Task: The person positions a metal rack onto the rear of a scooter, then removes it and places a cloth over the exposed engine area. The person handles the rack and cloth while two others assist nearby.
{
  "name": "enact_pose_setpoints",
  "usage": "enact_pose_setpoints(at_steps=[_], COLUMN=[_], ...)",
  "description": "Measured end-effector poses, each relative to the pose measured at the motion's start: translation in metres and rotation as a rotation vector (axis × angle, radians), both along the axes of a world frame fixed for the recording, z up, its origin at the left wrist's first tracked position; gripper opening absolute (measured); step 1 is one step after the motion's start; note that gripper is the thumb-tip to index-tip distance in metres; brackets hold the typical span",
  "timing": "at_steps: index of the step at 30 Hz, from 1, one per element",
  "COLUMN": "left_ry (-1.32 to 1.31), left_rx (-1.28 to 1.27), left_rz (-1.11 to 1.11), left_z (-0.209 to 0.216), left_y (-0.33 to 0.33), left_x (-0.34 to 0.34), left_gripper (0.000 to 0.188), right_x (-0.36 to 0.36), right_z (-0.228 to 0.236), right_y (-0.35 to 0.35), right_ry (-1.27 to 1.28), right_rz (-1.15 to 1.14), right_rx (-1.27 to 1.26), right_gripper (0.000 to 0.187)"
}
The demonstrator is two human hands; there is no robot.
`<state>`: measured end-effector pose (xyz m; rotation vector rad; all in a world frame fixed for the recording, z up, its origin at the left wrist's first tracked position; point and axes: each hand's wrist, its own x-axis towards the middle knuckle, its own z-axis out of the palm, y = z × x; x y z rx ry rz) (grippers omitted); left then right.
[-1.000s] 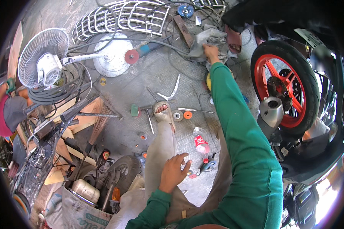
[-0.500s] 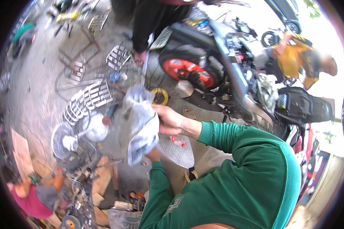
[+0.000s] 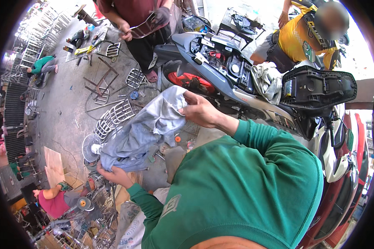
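Observation:
A crumpled grey-blue cloth (image 3: 143, 128) hangs stretched between my hands in front of my green sweater. Its upper right corner is pinched in my right hand (image 3: 201, 109), thumb on the near face, with the other fingers partly hidden behind the fabric. My left hand (image 3: 117, 176) grips the lower left edge, its fingertips partly covered by the folds. Just beyond my right hand stands a grey scooter (image 3: 232, 76) with its seat off and the inner compartment showing. Curved metal racks (image 3: 114, 118) lie on the floor behind the cloth.
The detached black seat (image 3: 318, 87) rests at the scooter's right end, beside a pale cloth (image 3: 266, 82). A person in maroon (image 3: 133, 12) holds a metal frame at the far side. Another in yellow (image 3: 299, 31) is beyond the scooter. A fan (image 3: 90, 148) and metal parts lie left.
The bunched cloth is now spread out. My left hand has moved left and my right hand slightly right and up, drawing it wide. The view has shifted, showing more of the scooter.

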<state>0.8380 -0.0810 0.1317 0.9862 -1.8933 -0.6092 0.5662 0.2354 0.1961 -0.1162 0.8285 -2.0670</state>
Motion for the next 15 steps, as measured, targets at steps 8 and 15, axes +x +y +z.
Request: enact_pose_setpoints(at_steps=[8,15], left_ry=[-0.071,-0.104], left_rx=[0.064,0.243], left_rz=[-0.691,-1.290], left_z=[0.112,0.150], left_y=[0.025,0.098], left_x=[-0.058,-0.124], left_gripper=[0.042,0.055], right_x=[0.000,0.022], right_z=[0.068,0.171], right_y=[0.108,0.219], right_ry=[0.672,0.921], right_rz=[-0.319,-1.128], right_rx=[0.740,0.625], right_gripper=[0.042,0.041])
